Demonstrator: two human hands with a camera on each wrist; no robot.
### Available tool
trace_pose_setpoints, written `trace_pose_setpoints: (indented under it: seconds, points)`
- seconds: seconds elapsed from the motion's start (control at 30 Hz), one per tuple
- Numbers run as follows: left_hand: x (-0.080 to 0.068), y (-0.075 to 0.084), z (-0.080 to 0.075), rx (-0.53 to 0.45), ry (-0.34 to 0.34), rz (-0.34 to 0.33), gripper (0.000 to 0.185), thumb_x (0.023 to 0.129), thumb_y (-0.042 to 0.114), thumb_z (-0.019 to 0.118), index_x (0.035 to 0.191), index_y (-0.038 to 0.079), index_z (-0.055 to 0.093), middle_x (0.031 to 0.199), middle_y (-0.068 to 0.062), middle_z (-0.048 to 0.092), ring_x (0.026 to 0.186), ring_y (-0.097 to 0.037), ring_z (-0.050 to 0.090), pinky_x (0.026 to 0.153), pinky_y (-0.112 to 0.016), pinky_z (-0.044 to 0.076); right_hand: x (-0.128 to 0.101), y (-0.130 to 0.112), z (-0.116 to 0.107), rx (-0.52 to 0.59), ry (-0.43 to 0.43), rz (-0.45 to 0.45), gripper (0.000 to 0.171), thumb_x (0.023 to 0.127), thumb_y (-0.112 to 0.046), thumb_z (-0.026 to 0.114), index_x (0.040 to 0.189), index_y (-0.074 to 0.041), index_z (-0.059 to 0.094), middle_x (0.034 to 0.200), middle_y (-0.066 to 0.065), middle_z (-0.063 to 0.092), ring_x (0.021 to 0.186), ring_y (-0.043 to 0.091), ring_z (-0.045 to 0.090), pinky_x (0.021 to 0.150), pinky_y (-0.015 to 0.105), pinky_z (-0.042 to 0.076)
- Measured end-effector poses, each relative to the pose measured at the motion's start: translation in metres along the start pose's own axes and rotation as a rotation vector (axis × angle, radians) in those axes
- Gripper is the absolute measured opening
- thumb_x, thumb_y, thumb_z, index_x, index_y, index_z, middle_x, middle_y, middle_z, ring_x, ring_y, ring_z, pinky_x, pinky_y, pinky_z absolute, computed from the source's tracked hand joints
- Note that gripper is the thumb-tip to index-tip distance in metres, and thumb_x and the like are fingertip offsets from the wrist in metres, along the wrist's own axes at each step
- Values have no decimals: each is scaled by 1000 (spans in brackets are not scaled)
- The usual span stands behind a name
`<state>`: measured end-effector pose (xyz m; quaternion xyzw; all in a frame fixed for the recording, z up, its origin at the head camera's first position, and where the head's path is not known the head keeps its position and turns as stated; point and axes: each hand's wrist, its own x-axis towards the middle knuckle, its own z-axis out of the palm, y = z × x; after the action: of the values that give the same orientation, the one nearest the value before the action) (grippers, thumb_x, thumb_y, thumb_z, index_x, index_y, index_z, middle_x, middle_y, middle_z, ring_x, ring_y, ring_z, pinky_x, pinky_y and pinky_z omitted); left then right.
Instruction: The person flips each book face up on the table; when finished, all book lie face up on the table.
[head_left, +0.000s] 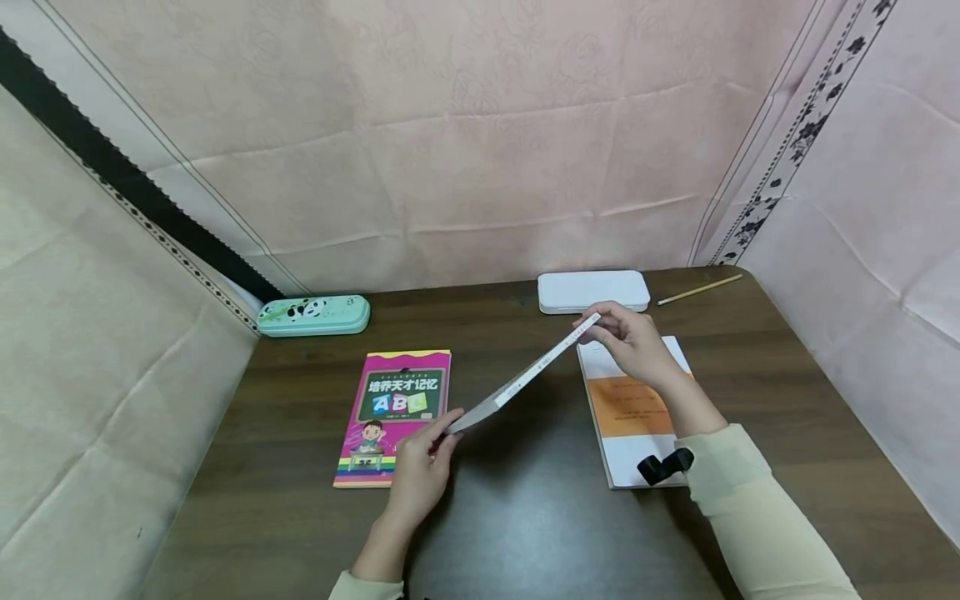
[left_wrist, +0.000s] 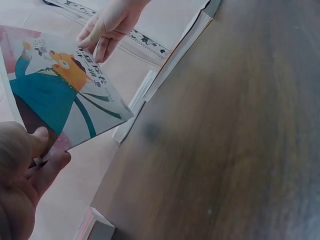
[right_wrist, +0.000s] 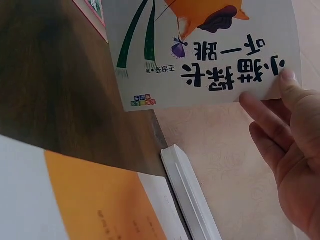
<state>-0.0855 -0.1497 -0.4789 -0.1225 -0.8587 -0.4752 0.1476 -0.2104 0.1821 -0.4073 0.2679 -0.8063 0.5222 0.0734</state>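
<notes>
Above the brown wooden worktop (head_left: 525, 533), the left hand (head_left: 420, 475) and right hand (head_left: 633, 346) pinch a thin white picture book (left_wrist: 62, 95) that looks light, smooth and slightly bendy, likely easiest to hold at opposite ends.

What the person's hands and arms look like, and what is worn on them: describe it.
The left hand and right hand wear no gloves, and no rings show. The right sleeve is long, plain and pale cream-green; of the left sleeve only a matching cuff shows. A small, angular black fitting sits by the right cuff.
</notes>
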Motion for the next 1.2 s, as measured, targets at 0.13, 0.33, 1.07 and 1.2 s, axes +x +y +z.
trace_pose_setpoints:
  seconds: [0.13, 0.33, 1.07, 1.2]
  points:
    - [-2, -1, -1, -2, 42, 3, 32, 92, 2, 72, 124, 2, 71, 115, -12, 73, 89, -16, 68, 77, -31, 61, 1, 2, 1, -23, 20, 52, 20, 100, 5, 56, 120, 7, 59, 98, 20, 74, 86, 34, 73, 77, 14, 52]
    - [-4, 0, -3, -17, 34, 10, 31, 93, 5, 72, 124, 1, 72, 110, -12, 75, 83, -14, 66, 74, -28, 61, 7, 23, 7, -52, 64, 91, 29, 102, -6, 61, 130, -2, 58, 93, 11, 76, 79, 26, 72, 71, 18, 52]
    - [-5, 3, -9, -183, -36, -274, 63, 88, 3, 77, 146, -1, 51, 125, -18, 69, 103, -25, 72, 80, -29, 59, 23, 44, 48, -132, -24, 323, 48, 105, -22, 58, 146, 1, 51, 117, 16, 71, 94, 25, 63, 75, 35, 54]
    - [-3, 0, -7, -167, -33, -342, 70, 88, 2, 77, 150, -1, 45, 140, -22, 58, 117, -31, 66, 81, -29, 58, 27, 52, 64, -138, -157, 369, 48, 105, -27, 59, 147, -5, 52, 127, 14, 66, 101, 26, 58, 81, 38, 51]
